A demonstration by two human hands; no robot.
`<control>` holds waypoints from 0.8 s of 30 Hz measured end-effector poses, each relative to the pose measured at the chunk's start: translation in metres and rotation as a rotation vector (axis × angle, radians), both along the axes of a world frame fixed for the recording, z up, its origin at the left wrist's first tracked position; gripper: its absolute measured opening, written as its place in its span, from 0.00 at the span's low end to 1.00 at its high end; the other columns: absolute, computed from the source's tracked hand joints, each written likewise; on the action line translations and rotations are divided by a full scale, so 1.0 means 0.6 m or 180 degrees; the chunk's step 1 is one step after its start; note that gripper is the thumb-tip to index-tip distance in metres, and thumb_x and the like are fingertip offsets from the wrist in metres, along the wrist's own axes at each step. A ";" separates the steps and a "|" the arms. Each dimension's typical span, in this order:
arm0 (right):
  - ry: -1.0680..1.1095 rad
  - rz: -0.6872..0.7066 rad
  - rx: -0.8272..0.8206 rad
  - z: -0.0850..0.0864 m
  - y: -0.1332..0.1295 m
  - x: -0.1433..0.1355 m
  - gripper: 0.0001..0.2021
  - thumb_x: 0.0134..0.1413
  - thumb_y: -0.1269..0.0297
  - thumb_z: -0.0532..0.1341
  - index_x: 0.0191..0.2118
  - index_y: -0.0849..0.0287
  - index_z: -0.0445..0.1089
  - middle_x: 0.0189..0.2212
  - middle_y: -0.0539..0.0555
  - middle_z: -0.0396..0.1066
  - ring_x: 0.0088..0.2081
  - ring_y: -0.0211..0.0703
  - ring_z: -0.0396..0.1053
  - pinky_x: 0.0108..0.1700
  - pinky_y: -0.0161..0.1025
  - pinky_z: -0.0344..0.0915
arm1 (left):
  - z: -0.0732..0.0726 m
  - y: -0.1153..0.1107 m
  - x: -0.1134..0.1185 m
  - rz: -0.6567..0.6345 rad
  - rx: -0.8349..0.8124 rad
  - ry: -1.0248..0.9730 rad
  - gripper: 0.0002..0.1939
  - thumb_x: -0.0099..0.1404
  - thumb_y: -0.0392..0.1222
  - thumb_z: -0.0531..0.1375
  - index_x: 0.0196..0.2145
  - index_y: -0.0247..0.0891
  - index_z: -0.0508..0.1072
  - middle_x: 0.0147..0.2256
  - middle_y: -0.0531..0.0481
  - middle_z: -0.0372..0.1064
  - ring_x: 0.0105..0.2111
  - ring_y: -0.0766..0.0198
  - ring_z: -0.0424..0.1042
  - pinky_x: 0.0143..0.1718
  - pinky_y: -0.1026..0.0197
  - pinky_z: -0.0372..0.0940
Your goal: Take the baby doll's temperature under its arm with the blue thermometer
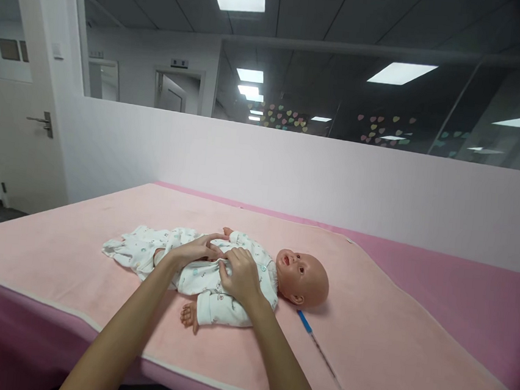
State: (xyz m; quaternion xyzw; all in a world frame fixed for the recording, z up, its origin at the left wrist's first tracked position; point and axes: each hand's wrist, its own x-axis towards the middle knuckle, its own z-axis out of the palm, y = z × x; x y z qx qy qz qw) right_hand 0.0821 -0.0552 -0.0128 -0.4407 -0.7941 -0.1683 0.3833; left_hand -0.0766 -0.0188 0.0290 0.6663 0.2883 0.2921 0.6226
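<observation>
Baby doll (267, 269) lies on its back across a peach-coloured mat (388, 342), its head (304, 279) towards the right of the view and its face turned up. It wears a white printed romper (199, 280), whose legs trail off to the left; a bit of bare doll leg (158, 256) shows beside the person's left wrist. The left hand (197, 250) rests on the middle of the romper, fingers stretched out and slightly bent over the cloth. The right hand (241, 273) is just beside it on the doll's chest, fingers and thumb curled down at a fold in the front. Whether either hand pinches the fabric, I cannot tell, as the fingertips are partly hidden. One doll hand (190, 317) lies palm down on the near side, below the forearms' meeting point; the other (227, 231) pokes out on the far side. Near the head lies a slim stick (320, 349) with a blue end, slanting towards the near edge. The mat has white edging and lies over a darker pink cover (453, 287). Behind stand a white wall (289, 173), a wide window (320, 96) and, at left, a door (23, 123).
</observation>
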 end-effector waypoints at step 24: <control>0.0234 -0.0086 -0.0056 -0.002 0.003 0.003 0.04 0.50 0.68 0.54 0.31 0.59 0.65 0.27 0.52 0.66 0.34 0.40 0.60 0.39 0.38 0.54 | -0.018 0.025 -0.007 0.0053 -0.0007 0.0018 0.24 0.52 0.38 0.60 0.48 0.38 0.63 0.34 0.49 0.69 0.37 0.64 0.67 0.39 0.63 0.59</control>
